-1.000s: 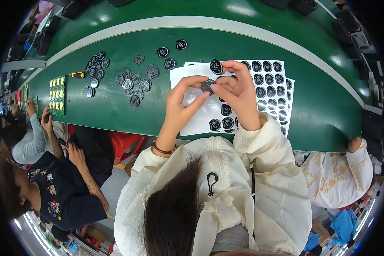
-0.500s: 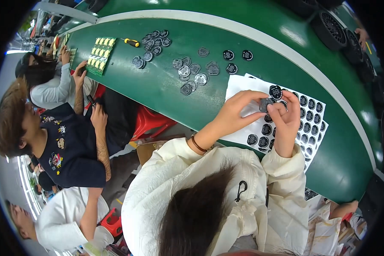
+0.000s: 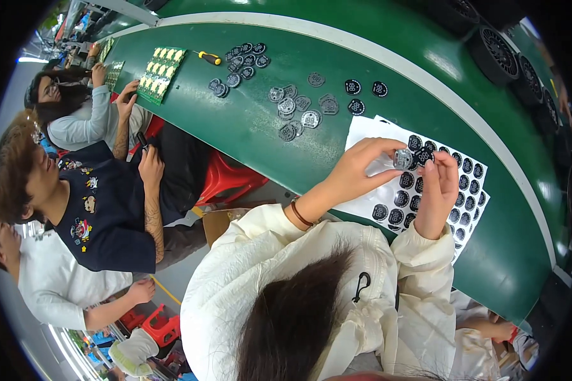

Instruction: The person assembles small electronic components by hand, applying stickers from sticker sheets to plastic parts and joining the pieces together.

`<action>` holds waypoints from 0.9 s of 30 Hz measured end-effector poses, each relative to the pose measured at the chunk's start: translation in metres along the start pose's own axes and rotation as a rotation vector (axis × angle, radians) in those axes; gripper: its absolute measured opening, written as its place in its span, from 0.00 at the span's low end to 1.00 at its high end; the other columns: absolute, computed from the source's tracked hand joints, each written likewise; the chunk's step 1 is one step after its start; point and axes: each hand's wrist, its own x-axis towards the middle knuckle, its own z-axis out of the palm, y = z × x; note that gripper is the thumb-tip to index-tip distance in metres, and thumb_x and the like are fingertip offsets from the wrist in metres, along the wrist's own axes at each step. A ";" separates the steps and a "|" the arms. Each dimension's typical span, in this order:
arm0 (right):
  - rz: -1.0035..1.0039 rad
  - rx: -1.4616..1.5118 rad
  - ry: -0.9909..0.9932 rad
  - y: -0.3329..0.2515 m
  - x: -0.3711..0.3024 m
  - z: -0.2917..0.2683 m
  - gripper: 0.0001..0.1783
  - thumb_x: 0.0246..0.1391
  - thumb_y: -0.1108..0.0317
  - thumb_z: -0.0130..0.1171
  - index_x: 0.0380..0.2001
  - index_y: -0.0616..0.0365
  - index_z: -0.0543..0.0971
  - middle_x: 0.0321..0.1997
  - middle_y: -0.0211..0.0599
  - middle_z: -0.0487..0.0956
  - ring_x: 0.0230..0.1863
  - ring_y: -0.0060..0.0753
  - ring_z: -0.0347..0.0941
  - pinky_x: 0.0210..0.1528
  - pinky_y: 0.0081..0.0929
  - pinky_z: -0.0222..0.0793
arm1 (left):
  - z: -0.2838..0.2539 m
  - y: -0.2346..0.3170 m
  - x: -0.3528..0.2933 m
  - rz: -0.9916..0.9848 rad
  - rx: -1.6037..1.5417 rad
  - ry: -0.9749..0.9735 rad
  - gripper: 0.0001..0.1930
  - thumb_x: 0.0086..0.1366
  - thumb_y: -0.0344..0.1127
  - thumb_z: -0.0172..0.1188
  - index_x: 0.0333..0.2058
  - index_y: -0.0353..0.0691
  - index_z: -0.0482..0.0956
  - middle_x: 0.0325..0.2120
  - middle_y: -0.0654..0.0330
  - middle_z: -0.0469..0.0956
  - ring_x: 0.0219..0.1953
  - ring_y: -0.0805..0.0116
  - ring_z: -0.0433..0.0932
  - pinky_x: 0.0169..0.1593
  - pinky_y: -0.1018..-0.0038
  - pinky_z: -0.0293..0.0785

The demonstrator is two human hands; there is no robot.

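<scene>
Between the thumb and fingers of my left hand is a small grey disc with display digits on its face. My right hand pinches a round black sticker close beside the disc's right edge; whether the two touch I cannot tell. Both hands are above a white sticker sheet with rows of round black stickers, partly covered by my hands. More sheets lie under it, offset to the right. Just beyond the sheet, several dark discs lie apart from one another.
Left of the sheets, several grey discs lie loosely grouped, with a darker pile farther off. A yellow-black screwdriver and a green circuit-board panel lie farther left. A person in a dark shirt sits there. Wheels stand beyond the table's white edge.
My right hand has brought the black sticker lower, beside the grey disc, which now shows more openly. The view has shifted slightly. The person in white at lower left has changed position.
</scene>
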 end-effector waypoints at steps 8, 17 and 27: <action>0.041 -0.015 0.059 -0.006 -0.003 0.007 0.13 0.52 0.81 0.56 0.42 0.63 0.72 0.35 0.29 0.74 0.36 0.16 0.69 0.37 0.13 0.63 | -0.002 -0.001 0.000 0.005 0.013 0.003 0.23 0.49 0.28 0.68 0.46 0.39 0.75 0.42 0.60 0.78 0.38 0.69 0.79 0.44 0.75 0.72; 0.024 0.048 0.015 -0.006 -0.005 0.000 0.10 0.48 0.84 0.58 0.34 0.62 0.73 0.34 0.30 0.75 0.35 0.18 0.70 0.39 0.13 0.65 | 0.001 0.004 -0.002 -0.060 -0.068 -0.045 0.24 0.50 0.25 0.66 0.48 0.37 0.73 0.43 0.59 0.78 0.38 0.71 0.81 0.42 0.77 0.73; -0.105 0.064 -0.016 -0.009 -0.005 -0.002 0.11 0.43 0.88 0.60 0.30 0.64 0.74 0.34 0.35 0.75 0.36 0.23 0.73 0.41 0.18 0.68 | 0.013 0.012 0.001 -0.128 -0.189 -0.075 0.23 0.52 0.23 0.64 0.48 0.37 0.72 0.40 0.57 0.80 0.41 0.68 0.80 0.44 0.75 0.74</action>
